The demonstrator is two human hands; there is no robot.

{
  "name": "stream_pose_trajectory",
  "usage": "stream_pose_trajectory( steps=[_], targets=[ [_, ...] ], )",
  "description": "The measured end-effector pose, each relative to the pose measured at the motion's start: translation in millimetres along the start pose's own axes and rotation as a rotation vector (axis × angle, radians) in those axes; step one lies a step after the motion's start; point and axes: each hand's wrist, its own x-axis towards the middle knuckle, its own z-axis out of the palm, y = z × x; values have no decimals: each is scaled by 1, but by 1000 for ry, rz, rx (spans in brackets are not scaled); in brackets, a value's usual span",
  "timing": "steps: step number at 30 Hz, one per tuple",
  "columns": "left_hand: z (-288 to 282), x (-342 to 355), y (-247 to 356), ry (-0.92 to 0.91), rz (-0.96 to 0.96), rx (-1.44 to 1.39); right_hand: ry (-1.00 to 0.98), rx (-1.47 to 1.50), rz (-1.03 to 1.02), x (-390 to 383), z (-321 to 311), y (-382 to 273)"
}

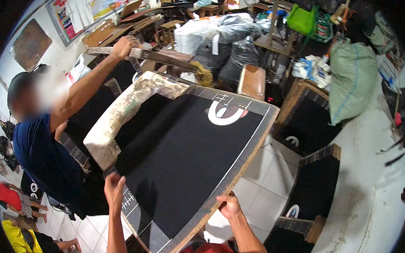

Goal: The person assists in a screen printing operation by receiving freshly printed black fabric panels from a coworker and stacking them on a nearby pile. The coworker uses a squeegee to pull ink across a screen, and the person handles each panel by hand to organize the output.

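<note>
A large wooden board is tilted up in front of me. Black cloth lies flat on it, with a white, eye-like print near the far right corner. Pale, stained board surface shows beyond the cloth's curved left edge. My left hand is closed on the board's left edge, thumb raised. On the right edge my right hand grips it, thumb on top and the other fingers mostly hidden beneath. A co-worker's hand holds a long wooden bar above the board's far side.
The co-worker in a dark blue shirt stands close on my left. More boards with black cloth stand along the right wall, near a green sack. Stuffed bags are piled at the back. Other people sit lower left.
</note>
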Motion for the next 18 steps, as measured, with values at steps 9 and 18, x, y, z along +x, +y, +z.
stream_pose_trajectory(
  steps=[9,18],
  targets=[
    [203,38,172,-426,441,272,-32,128,-280,-227,-71,-70],
    [274,65,398,-653,452,244,-240,33,-575,-279,-130,-115]
  ],
)
